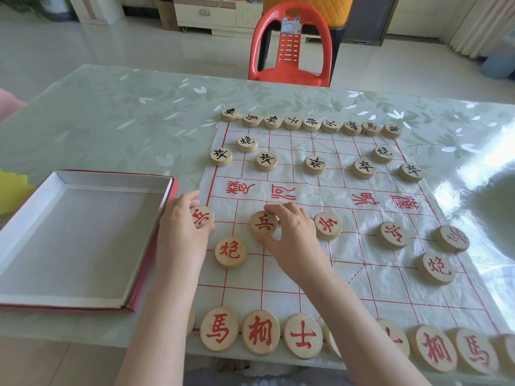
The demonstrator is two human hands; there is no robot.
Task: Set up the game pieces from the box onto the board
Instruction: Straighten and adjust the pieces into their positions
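A white plastic board with red grid lines lies on the table. Black-lettered wooden discs fill its far rows. Red-lettered discs line the near edge and the rows above it. My left hand pinches a red soldier disc at the board's left edge. My right hand pinches another red soldier disc one column to the right. A red cannon disc lies just below, between my hands. The box stands to the left, with no pieces showing inside.
A red plastic chair stands beyond the far table edge. The floral table cover stretches left of the board. A yellow object sits at the left edge, behind the box.
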